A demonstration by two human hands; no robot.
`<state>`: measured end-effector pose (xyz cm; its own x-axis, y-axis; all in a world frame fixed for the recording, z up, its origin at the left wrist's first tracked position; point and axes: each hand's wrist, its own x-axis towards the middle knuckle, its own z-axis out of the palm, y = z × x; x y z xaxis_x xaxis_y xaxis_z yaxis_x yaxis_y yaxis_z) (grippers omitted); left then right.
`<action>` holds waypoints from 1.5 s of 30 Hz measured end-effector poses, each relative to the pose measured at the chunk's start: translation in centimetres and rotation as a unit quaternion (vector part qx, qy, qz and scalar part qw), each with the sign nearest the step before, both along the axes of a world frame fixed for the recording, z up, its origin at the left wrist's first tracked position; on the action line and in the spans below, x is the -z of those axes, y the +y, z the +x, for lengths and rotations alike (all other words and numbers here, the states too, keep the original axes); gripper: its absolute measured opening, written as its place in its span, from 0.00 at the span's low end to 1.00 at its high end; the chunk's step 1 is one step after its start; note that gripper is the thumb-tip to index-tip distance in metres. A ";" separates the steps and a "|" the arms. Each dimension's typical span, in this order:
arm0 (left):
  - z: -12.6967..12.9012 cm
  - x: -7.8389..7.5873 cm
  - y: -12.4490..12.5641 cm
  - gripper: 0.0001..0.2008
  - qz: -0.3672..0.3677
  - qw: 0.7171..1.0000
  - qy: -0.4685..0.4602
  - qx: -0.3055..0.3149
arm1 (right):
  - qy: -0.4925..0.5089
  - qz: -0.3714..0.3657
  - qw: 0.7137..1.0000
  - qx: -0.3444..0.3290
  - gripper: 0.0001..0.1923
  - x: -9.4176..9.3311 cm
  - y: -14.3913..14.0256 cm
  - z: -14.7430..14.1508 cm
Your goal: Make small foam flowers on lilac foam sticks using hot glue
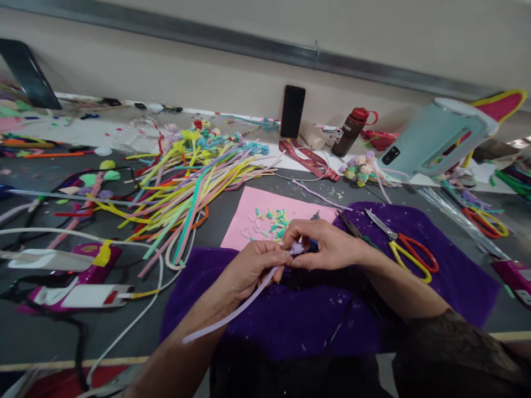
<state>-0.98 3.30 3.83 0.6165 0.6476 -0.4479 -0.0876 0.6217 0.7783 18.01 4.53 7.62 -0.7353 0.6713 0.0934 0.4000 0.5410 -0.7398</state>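
My left hand (pixel 253 268) pinches a pale lilac pipe cleaner (pixel 232 314) whose free end trails down over my forearm. My right hand (pixel 321 246) meets it from the right, fingers closed on the curled lilac tip (pixel 297 249) and on a small dark tool whose tip pokes out above the knuckles. Both hands hover over a purple felt cloth (pixel 415 276). Just beyond them lies a pink paper sheet (pixel 253 213) with several small cut scraps (pixel 276 221).
A big heap of coloured pipe-cleaner stems (pixel 186 182) spreads left of the sheet. Red-and-yellow scissors (pixel 409 251) lie on the cloth at right. Glue guns (pixel 78 276) and cables sit at left. A phone (pixel 292 110), bottle (pixel 348 131) and teal jug (pixel 435 135) stand by the wall.
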 end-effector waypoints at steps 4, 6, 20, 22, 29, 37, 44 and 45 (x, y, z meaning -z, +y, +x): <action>0.0 0.2 0.0 0.12 0.001 1.000 -0.002 0.000 | -0.005 0.006 1.000 0.004 0.10 0.1 -0.1 -0.1; 0.0 0.2 0.0 0.11 0.001 1.000 -0.005 -0.002 | -0.005 0.008 1.000 0.005 0.12 0.0 -0.1 -0.1; -2.4 -1.2 1.4 0.08 0.046 0.971 -0.056 -0.226 | -0.100 0.123 0.984 0.083 0.08 0.5 -0.4 1.8; -2.4 -1.2 1.4 0.08 0.049 0.969 -0.059 -0.233 | -0.173 0.150 0.972 0.049 0.09 1.3 -0.8 1.2; -2.7 -1.0 1.5 0.05 0.074 0.964 -0.086 -0.241 | -0.276 0.228 0.933 0.011 0.11 1.7 -0.2 -1.6; -2.6 -0.4 1.9 0.05 0.072 0.959 -0.095 -0.255 | -0.320 0.274 0.907 -0.027 0.09 4.0 2.6 -3.9; -2.6 -0.1 1.8 0.05 0.084 0.964 -0.100 -0.233 | -0.291 0.251 0.923 0.007 0.07 4.4 3.0 -4.1; -2.6 -0.1 1.7 0.06 0.087 0.964 -0.096 -0.231 | -0.261 0.224 0.939 0.024 0.07 4.2 2.9 -3.9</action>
